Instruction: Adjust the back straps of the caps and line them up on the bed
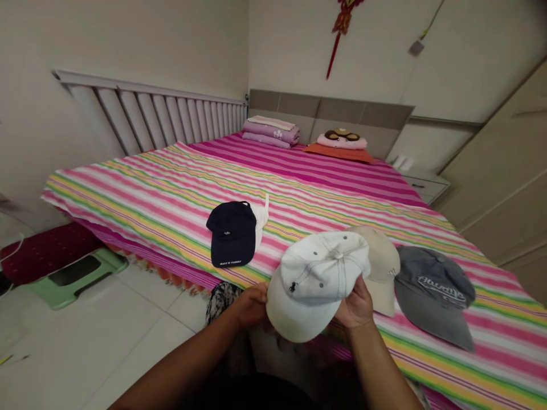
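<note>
White baseball cap (318,285) up in both hands at the bed's near edge, crown tipped toward the camera, brim dropping toward 7 o'clock! Left hand (252,306) clamps its side at 9 o'clock, right hand (354,304) cups it from below at 4 o'clock, fingers curled firmly against the cloth. Right beside it at 2 o'clock sits a beige cap (382,267), with a grey cap (433,296) at 3 o'clock. Over at 10 o'clock, a navy cap (231,233) lies partly over a white cloth (260,219). Striped bedsheet (299,188) stretches open from 10 to 1 o'clock, while its edge runs just below the hands, dropping to tiled floor (128,324) at 8 o'clock.
</note>
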Demonstrator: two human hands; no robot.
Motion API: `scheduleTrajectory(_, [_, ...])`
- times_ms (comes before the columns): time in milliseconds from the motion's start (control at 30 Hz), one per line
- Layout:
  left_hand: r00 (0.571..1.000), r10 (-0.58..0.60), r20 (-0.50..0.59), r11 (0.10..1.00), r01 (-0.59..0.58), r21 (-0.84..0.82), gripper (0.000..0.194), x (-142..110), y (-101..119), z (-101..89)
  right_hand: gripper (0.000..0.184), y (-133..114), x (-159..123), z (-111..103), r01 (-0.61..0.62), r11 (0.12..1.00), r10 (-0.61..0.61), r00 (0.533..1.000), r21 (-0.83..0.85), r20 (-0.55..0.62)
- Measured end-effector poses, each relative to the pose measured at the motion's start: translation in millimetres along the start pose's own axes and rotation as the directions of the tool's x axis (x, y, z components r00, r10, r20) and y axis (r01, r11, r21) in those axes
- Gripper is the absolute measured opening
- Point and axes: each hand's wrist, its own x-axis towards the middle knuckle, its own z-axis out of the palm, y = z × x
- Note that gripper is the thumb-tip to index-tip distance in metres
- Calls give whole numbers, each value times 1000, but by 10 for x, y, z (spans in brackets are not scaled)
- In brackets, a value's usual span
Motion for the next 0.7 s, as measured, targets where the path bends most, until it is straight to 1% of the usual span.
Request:
scheduleTrajectory(133, [998, -7, -64, 997, 2, -83, 29, 167, 82, 3, 44, -34, -66, -31, -19, 996, 21, 1000, -92, 20])
scheduleTrajectory(233, [993, -25, -115, 991, 10, -130, 24, 243, 145, 19, 37, -29, -99, -6, -30, 995, 32, 999, -98, 17])
scheduleTrajectory(300, [988, -3, -154, 990, -19, -137, 21, 266, 202, 53, 34, -18, -109, 18, -10, 997, 10, 1000, -82, -3])
scheduleTrajectory(367, [976, 35, -216, 988, -66, -137, 21, 267, 259, 107, 33, -11, -111, 38, 16, 997, -19, 999, -73, -35])
scheduleTrajectory(400, [967, 36, -253, 988, -73, -139, 21, 260, 282, 138, 32, -12, -111, 47, 34, 997, -38, 998, -70, -55])
scheduleTrajectory(467, [949, -9, -316, 990, -37, -138, 25, 240, 304, 199, 33, -21, -112, 66, 72, 995, -77, 993, -64, -93])
scheduleTrajectory(567, [921, -94, -379, 994, 65, -89, 30, 221, 275, 270, 34, -51, -126, 117, 108, 992, -115, 985, -60, -125])
scheduleTrajectory(633, [909, -91, -407, 996, 82, -38, 28, 232, 238, 302, 27, -71, -141, 160, 118, 990, -128, 982, -79, -141])
scheduleTrajectory(700, [907, -69, -415, 997, 71, -11, 25, 261, 213, 334, 16, -84, -159, 192, 123, 986, -139, 979, -111, -148])
